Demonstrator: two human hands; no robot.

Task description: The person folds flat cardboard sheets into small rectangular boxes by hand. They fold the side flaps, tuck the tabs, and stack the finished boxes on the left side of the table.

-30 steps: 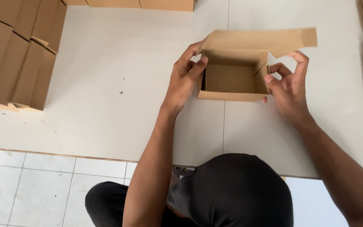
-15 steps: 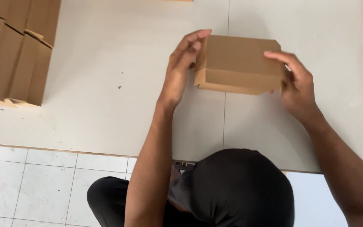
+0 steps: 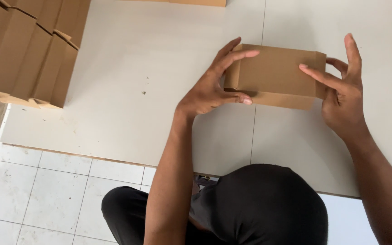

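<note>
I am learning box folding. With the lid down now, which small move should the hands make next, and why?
Probably press the side flap in: the left hand and right hand grip the cardboard box at its ends, and its right flap sticks out.

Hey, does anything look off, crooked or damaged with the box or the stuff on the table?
Nothing stands out. The small cardboard box sits closed between the left hand and right hand, with no visible tears or dents. The stacked cardboard boxes at the table's far left corner lean slightly, but stay orderly.

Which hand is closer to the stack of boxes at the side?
The left hand. It grips the box's end facing the stack; the right hand holds the far end, away from the stack.
</note>
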